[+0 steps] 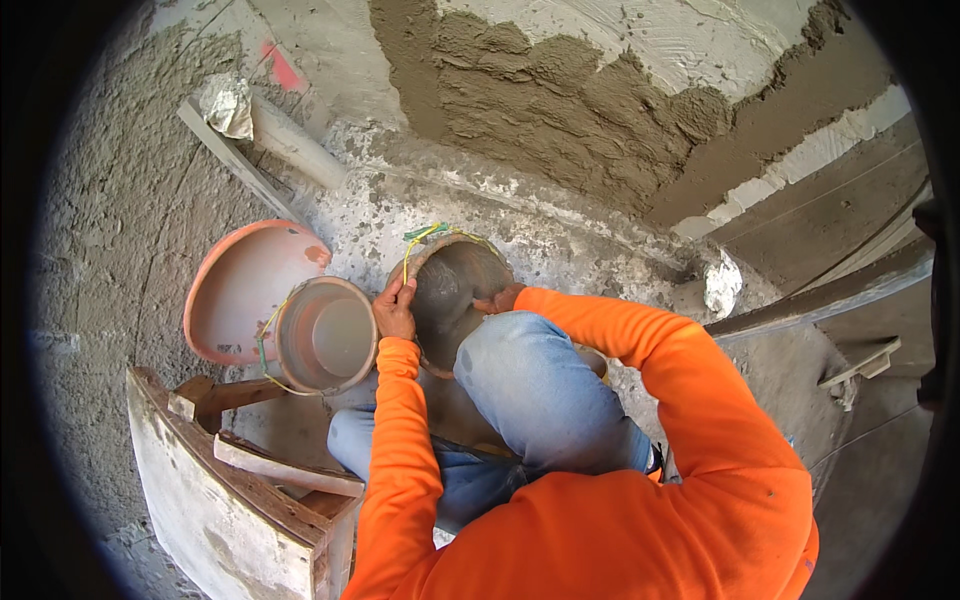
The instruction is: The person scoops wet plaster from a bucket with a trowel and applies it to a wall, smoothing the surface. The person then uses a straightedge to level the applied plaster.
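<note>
A round bucket (pixel 455 290) coated inside with grey mortar stands tilted in front of my knees. My left hand (pixel 395 311) grips its left rim, thumb up along the edge. Over the right rim reaches my right hand (pixel 500 298), its fingers drawn together against the inside; whether they hold anything is hidden. A yellow and green cord (pixel 425 236) is tied at the bucket's far rim. Just left of my left hand is a second bucket (pixel 330 335) with greyish liquid and a cord handle. Behind that one leans a wide orange basin (pixel 240 290), its inside dusted pale.
A mortar-splashed wooden stand (pixel 230 480) is close at my left. Farther off lie a pipe (pixel 295 140) with a wrapped end and a wooden strip (pixel 235 160). Fresh mortar (pixel 570 110) covers part of the wall ahead. Another wrapped pipe end (pixel 722 284) sits at right.
</note>
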### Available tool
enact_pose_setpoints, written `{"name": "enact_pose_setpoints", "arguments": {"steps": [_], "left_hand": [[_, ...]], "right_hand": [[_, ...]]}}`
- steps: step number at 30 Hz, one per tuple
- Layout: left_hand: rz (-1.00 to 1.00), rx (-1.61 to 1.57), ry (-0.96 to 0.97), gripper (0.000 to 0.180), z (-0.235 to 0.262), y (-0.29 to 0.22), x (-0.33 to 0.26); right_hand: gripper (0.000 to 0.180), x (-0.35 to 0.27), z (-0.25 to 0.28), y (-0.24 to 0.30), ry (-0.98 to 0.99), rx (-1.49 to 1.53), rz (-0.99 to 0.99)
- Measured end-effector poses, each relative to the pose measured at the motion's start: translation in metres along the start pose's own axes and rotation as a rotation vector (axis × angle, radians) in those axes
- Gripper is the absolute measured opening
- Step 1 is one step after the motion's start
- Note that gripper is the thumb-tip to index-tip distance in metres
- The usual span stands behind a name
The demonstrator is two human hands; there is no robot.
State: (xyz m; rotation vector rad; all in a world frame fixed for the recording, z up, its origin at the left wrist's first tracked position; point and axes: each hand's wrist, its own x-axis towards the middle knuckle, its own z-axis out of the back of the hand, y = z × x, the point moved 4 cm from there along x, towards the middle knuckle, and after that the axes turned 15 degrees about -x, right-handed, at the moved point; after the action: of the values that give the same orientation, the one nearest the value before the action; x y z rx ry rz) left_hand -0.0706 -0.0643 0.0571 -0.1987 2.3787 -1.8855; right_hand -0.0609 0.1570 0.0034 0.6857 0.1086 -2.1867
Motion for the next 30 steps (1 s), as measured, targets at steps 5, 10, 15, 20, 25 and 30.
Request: {"name": "enact_pose_setpoints", "arguments": {"steps": [5, 10, 15, 20, 25, 30], "left_hand": [[-0.072, -0.045, 0.002, 0.031, -0.006, 0.003, -0.002], [-0.079, 0.129, -0.036, 0.033, 0.000, 0.009, -0.001], [-0.155, 0.159, -0.034, 0.032, -0.013, 0.003, -0.005], [-0.048, 0.224, -0.054, 0.031, -0.024, -0.005, -0.015], [-0.205, 0.224, -0.059, 0.031, -0.040, -0.013, -0.018], [-0.156, 0.227, -0.105, 0.030, -0.045, -0.017, -0.023]], "right_hand": [[0.071, -0.010, -0.004, -0.005, -0.058, 0.266, -0.184], [0.065, -0.012, -0.016, -0.001, 0.065, 0.212, -0.064], [0.062, -0.016, -0.017, -0.007, 0.061, 0.393, -0.190], [0.062, -0.019, -0.018, -0.010, -0.043, 0.269, -0.326], [0.058, -0.015, -0.020, -0.003, -0.103, 0.388, -0.227], [0.047, -0.017, -0.011, -0.001, -0.263, 0.251, -0.392]]}}
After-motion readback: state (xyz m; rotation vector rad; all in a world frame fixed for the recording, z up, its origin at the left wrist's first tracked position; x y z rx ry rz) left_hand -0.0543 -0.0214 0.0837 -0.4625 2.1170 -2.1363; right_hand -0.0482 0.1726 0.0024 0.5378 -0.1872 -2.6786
